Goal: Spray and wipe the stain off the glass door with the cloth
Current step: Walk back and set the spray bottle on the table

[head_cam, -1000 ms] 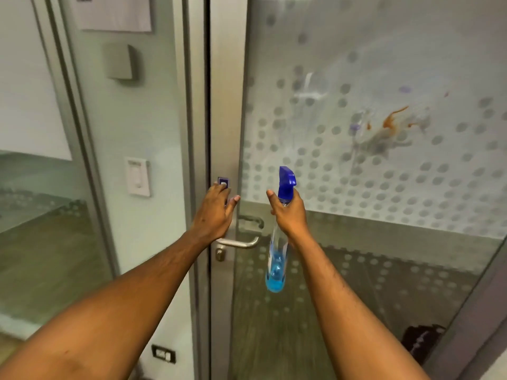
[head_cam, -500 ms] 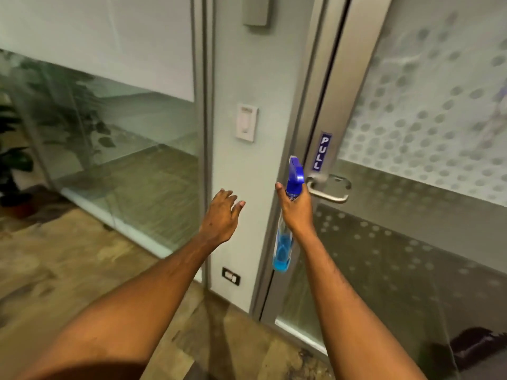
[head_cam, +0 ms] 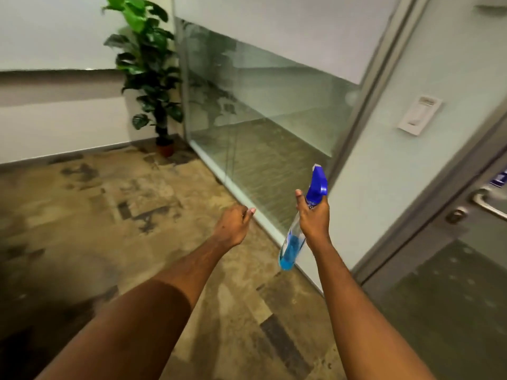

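Note:
My right hand grips a clear spray bottle by its neck; the bottle has a blue trigger head and blue liquid at the bottom, and it hangs tilted. My left hand is held out over the floor with nothing in it, fingers loosely curled. The glass door shows only at the right edge, with its metal handle and lock. The stain on the door is out of view. No cloth is visible.
A glass wall panel runs from the corner to the door frame. A potted plant stands in the far corner. A white wall switch sits beside the door. The floor is mottled brown carpet.
The view has swung left, away from the stained door toward the corner with the plant. My left hand left the door handle and now hangs over the floor. The bottle stays in my right hand.

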Available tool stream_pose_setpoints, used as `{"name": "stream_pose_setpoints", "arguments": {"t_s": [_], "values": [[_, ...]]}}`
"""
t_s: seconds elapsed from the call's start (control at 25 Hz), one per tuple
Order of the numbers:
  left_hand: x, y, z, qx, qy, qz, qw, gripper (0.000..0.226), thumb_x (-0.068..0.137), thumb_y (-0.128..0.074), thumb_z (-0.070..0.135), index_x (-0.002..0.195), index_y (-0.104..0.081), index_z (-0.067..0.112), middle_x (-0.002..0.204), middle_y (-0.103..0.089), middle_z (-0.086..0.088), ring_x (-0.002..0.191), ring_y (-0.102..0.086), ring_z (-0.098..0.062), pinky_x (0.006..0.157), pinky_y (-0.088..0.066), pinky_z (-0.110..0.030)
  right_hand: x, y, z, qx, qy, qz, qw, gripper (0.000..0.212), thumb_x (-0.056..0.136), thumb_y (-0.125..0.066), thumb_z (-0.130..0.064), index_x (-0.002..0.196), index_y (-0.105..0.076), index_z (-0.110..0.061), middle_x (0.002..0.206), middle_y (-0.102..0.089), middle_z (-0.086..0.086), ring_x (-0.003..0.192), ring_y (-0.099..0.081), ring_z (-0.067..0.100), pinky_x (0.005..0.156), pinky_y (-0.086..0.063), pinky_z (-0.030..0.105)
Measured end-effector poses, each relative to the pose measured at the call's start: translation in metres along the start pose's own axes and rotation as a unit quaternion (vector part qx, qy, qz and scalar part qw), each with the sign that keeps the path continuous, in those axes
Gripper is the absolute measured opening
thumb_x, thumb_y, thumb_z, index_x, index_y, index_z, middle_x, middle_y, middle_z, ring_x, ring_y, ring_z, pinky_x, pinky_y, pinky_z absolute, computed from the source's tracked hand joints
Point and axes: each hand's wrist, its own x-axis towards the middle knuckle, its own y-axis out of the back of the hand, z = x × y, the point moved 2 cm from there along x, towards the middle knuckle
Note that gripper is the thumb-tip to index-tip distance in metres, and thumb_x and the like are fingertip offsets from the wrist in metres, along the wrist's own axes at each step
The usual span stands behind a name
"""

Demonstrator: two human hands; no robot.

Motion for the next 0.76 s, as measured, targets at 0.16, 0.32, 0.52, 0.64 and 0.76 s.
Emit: {"name": "stream_pose_setpoints", "arguments": {"t_s": [0.16,0.32,0.52,0.64,0.76], "values": [[-0.038,0.053,-0.082,0.009,0.099,0.043,0.994,0.043,0.098,-0.039,0.035,0.061,-0.042,0.013,0.054,-0.040,-0.001,0.059,-0.048,-0.029,0.056,-0.023,-0.032,-0.030,-0.094,0.003,0.001,-0.011,-0.095,0.995,0.022,0.083,-0.071,-0.027,0.090,-0.054,-0.014,0.063,-0.049,-0.008,0.055,-0.047,0.001,0.054,-0.039,0.007],[-0.063,0.090,-0.136,-0.002,0.175,0.065,0.982,0.044,0.099,-0.038,0.035,0.060,-0.038,0.013,0.056,-0.040,-0.002,0.057,-0.044,-0.026,0.058,-0.027,-0.032,-0.049,-0.175,0.004,0.006,-0.017,-0.181,0.983,0.027,0.083,-0.072,-0.025,0.082,-0.052,-0.008,0.059,-0.044,-0.006,0.053,-0.043,0.006,0.053,-0.038,0.013],[-0.076,0.136,-0.196,0.007,0.259,0.102,0.960,0.042,0.098,-0.039,0.034,0.062,-0.043,0.013,0.066,-0.055,-0.015,0.063,-0.049,-0.031,0.058,-0.030,-0.032,-0.067,-0.275,0.005,0.026,-0.017,-0.290,0.956,0.033,0.084,-0.070,-0.032,0.099,-0.059,-0.005,0.067,-0.052,-0.004,0.059,-0.049,0.006,0.060,-0.042,0.014],[-0.077,0.161,-0.230,0.018,0.304,0.118,0.945,0.043,0.098,-0.039,0.034,0.058,-0.037,0.018,0.070,-0.059,-0.020,0.068,-0.052,-0.037,0.060,-0.031,-0.033,-0.070,-0.328,0.002,0.043,-0.011,-0.367,0.929,0.042,0.083,-0.071,-0.032,0.106,-0.057,0.000,0.074,-0.054,0.006,0.067,-0.051,0.013,0.067,-0.045,0.024],[-0.081,0.184,-0.263,0.018,0.356,0.147,0.923,0.046,0.098,-0.041,0.035,0.056,-0.037,0.016,0.054,-0.043,-0.003,0.057,-0.041,-0.025,0.057,-0.029,-0.033,-0.071,-0.381,-0.009,0.053,0.000,-0.443,0.895,0.040,0.082,-0.073,-0.028,0.105,-0.058,0.001,0.085,-0.058,0.024,0.071,-0.058,0.024,0.073,-0.051,0.029]]}}
